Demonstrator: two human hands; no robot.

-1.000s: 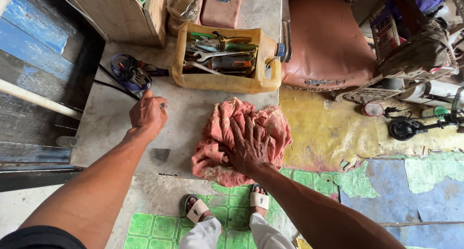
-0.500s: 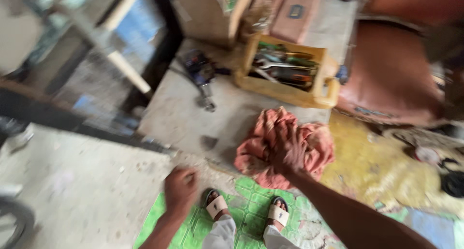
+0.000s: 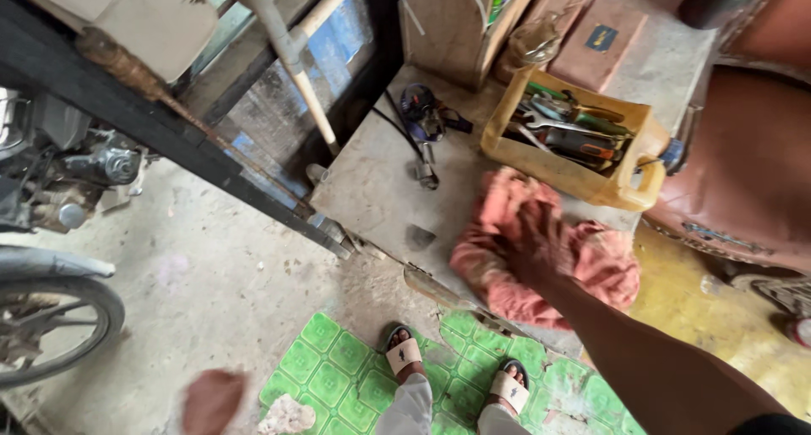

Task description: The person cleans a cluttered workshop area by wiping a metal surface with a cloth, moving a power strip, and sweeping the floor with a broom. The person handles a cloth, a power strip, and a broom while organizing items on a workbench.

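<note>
While the right hand (image 3: 541, 245) presses flat, fingers spread, on a crumpled pink cloth (image 3: 591, 262) at centre frame, the blurred left hand (image 3: 213, 399) hangs lower left, its grip impossible to tell.

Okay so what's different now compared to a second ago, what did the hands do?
The left hand has come off the grey bench top and dropped low beside the green mat, blurred and empty. The view has swung left, bringing a motorbike wheel into sight. The right hand stays pressed on the pink rag; the yellow tool tub has not moved.
</note>
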